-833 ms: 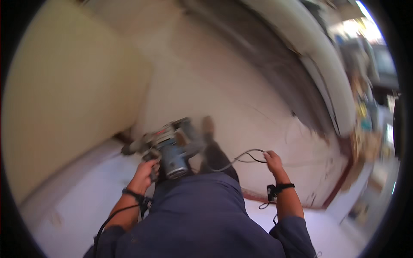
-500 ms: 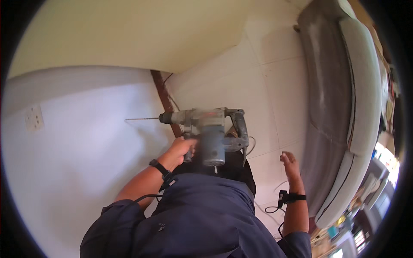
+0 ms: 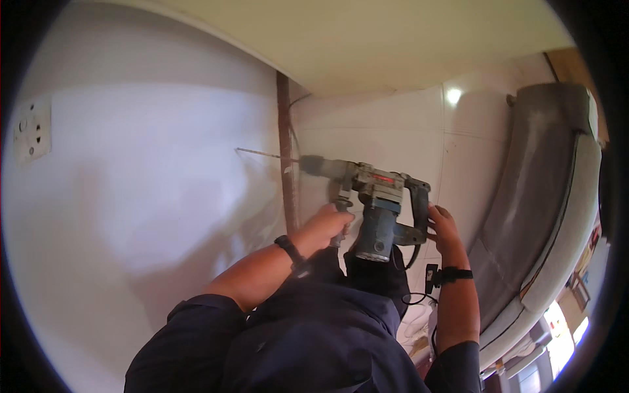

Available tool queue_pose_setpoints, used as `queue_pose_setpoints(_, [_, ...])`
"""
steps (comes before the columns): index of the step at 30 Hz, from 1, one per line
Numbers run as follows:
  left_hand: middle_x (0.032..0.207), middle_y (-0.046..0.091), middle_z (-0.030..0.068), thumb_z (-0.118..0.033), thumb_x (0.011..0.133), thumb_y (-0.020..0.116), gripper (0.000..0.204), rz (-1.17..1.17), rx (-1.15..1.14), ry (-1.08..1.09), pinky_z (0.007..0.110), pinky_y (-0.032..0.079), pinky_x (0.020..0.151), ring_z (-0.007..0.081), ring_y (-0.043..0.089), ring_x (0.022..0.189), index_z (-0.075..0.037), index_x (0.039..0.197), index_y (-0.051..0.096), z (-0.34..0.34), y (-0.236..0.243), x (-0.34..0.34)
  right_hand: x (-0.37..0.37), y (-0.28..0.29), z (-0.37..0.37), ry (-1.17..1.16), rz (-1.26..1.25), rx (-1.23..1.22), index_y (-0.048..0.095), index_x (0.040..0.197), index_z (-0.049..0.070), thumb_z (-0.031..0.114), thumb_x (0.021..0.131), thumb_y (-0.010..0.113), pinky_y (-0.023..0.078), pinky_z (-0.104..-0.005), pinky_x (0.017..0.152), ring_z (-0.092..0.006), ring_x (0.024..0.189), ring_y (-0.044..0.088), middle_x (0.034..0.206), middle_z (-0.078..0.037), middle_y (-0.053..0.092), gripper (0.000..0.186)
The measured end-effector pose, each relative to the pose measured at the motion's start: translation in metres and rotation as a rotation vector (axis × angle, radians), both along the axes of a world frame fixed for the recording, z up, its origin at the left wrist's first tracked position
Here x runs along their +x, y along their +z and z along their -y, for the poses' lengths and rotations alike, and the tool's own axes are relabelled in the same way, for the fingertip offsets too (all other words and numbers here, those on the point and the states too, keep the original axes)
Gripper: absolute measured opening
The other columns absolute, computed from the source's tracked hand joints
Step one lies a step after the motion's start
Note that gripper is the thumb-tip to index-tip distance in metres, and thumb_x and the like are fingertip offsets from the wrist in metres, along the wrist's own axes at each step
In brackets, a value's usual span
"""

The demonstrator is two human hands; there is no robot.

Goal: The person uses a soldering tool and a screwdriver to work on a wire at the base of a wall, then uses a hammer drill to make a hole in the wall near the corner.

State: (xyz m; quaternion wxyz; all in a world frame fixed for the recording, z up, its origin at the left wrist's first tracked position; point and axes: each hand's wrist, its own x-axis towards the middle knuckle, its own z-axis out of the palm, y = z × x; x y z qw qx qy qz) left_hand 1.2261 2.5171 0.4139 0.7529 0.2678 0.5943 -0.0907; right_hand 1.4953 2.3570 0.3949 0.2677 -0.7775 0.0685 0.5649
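Observation:
My left hand (image 3: 329, 224) is wrapped around the side handle of a rotary hammer drill (image 3: 380, 196), which has a grey body, a blue motor housing and a black rear handle. Its long thin bit (image 3: 262, 154) points left at the white wall (image 3: 164, 164); whether the tip touches the wall I cannot tell. At the drill's right, my right hand (image 3: 443, 226) has its fingertips against the rear D-shaped handle (image 3: 421, 203), fingers apart and not closed round it. Both wrists carry black straps.
A wall socket (image 3: 33, 130) is at far left. A brown skirting strip (image 3: 285, 144) runs along the wall's foot beside the pale tiled floor (image 3: 386, 118). A cream panel (image 3: 393, 39) spans the top. On the right stands a grey sofa (image 3: 531, 190). A cable hangs below the drill.
The drill and my left hand have shifted right in view, the bit now slanting. My right hand, formerly apart from the drill, has come up to its rear handle. The view has turned.

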Motion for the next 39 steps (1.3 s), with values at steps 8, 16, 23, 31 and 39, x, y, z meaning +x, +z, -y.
queue_pose_setpoints(8, [0.058,0.05,0.0035,-0.008,0.078,0.061,0.011,0.096,0.073,0.053,0.032,0.042,0.046,0.0153,0.052,0.049,-0.005,0.071,0.052,0.012,-0.03,-0.014,0.0,-0.046,-0.01,-0.255,-0.389,0.206,0.054,0.109,0.002,0.033,0.09,0.059,0.052,-0.0395,0.067,-0.0245,0.074,0.061,0.088,-0.01,0.062,0.037])
queue_pose_setpoints(16, [0.061,0.056,0.0078,-0.016,0.08,0.061,0.016,0.028,0.201,-0.076,0.033,0.043,0.049,0.0184,0.056,0.054,-0.001,0.078,0.056,0.03,-0.029,-0.015,-0.009,-0.047,-0.023,-0.216,-0.44,0.226,0.057,0.092,0.005,0.025,0.082,0.071,0.05,-0.0348,0.05,-0.0212,0.058,0.059,0.072,-0.008,0.059,0.027])
queue_pose_setpoints(23, [0.058,0.057,0.0087,-0.015,0.073,0.063,0.018,0.056,0.321,-0.057,0.032,0.046,0.043,0.0192,0.058,0.05,0.001,0.075,0.055,0.052,-0.057,-0.024,-0.028,-0.03,-0.028,-0.039,-0.117,0.074,0.058,0.084,0.004,0.027,0.076,0.076,0.046,-0.0371,0.051,-0.0213,0.055,0.056,0.069,-0.007,0.056,0.03])
queue_pose_setpoints(31, [0.063,0.06,0.0123,-0.013,0.076,0.062,0.018,0.043,0.441,-0.087,0.035,0.048,0.044,0.0194,0.058,0.049,0.002,0.072,0.054,0.053,-0.074,-0.017,-0.022,-0.045,-0.022,0.062,0.077,0.185,0.052,0.091,0.004,0.019,0.075,0.075,0.043,-0.0367,0.046,-0.0216,0.053,0.054,0.07,-0.007,0.052,0.032])
queue_pose_setpoints(39, [0.065,0.062,0.0136,-0.021,0.08,0.06,0.025,0.067,0.606,-0.337,0.038,0.049,0.053,0.023,0.06,0.055,0.003,0.076,0.059,0.058,-0.084,-0.022,-0.023,-0.056,-0.007,0.041,0.095,0.223,0.053,0.087,0.006,0.019,0.074,0.075,0.043,-0.0355,0.047,-0.0207,0.053,0.054,0.068,-0.006,0.051,0.029])
